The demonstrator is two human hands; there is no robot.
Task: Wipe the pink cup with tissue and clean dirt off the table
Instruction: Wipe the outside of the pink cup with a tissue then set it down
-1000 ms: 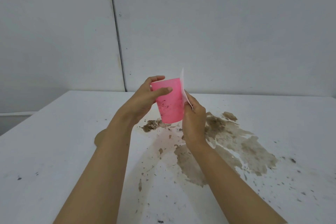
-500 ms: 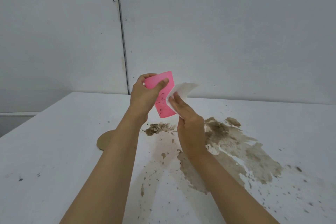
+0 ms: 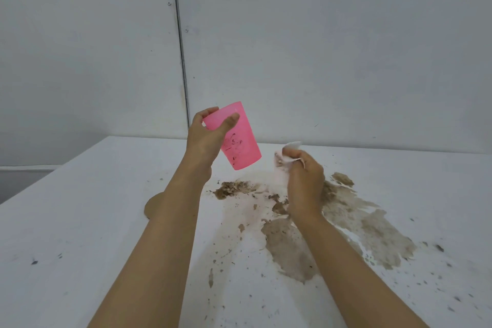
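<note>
white table (image 3: 80, 221) fills our lower frame, brown dirt (image 3: 372, 229) smeared centre-right; grey panelled wall (image 3: 319, 48) above; our left hand (image 3: 205, 141) curls round the tilted pink cup (image 3: 241, 146) at centre, held aloft; our right hand (image 3: 306, 184) pinches crumpled tissue (image 3: 290, 152) beside it, apart

A single wide-angle camera sits on the person's head, looking forward and down, close over the tabletop (image 3: 69, 221) and facing the grey wall (image 3: 319, 34) behind it.

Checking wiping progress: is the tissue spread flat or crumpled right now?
Crumpled. The tissue is bunched in the right hand, clear of the pink cup the left hand holds tilted.
</note>
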